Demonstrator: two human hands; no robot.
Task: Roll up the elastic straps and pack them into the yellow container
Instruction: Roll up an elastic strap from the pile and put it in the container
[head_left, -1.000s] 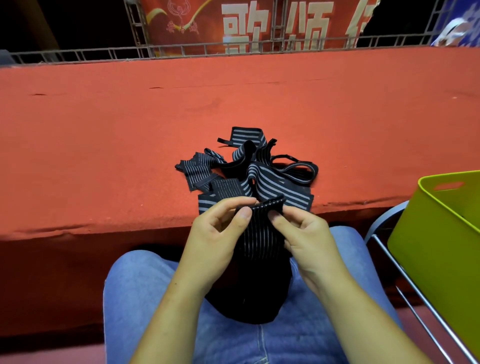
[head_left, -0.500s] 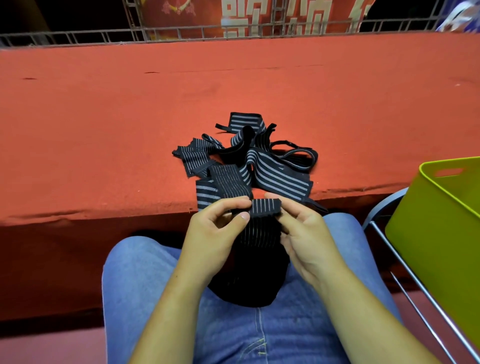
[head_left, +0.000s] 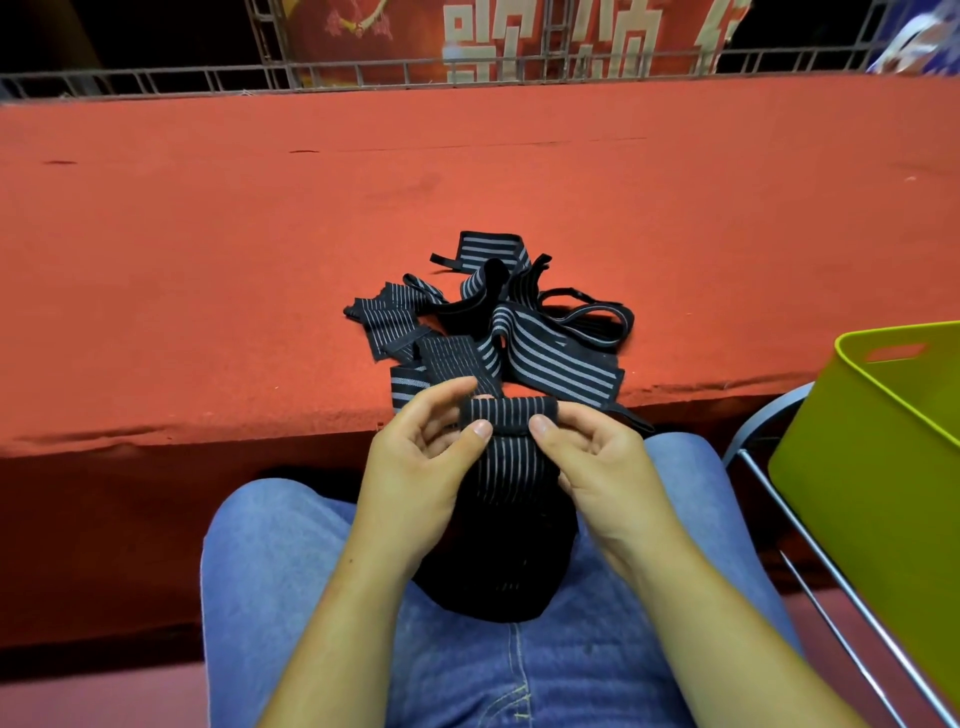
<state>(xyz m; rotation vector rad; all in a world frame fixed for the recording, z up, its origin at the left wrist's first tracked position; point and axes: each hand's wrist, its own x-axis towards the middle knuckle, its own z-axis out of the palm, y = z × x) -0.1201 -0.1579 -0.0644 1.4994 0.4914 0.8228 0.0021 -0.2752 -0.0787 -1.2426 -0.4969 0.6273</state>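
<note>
A black elastic strap with grey stripes (head_left: 511, 462) hangs from my hands down onto my lap. Its top end is folded over into a small flat roll. My left hand (head_left: 421, 457) pinches the left end of that roll between thumb and fingers. My right hand (head_left: 597, 457) pinches the right end the same way. A tangled pile of more striped straps (head_left: 498, 322) lies on the red table just beyond my hands. The yellow-green container (head_left: 883, 467) stands at the right, open at the top.
The red felt-covered table (head_left: 208, 260) runs across the view, its front edge just above my knees. A metal chair frame (head_left: 810, 545) carries the container. A metal railing and a red banner stand behind the table.
The strap's top end has been turned over into a fuller fold between my thumbs. Both hands have stayed close together over my lap.
</note>
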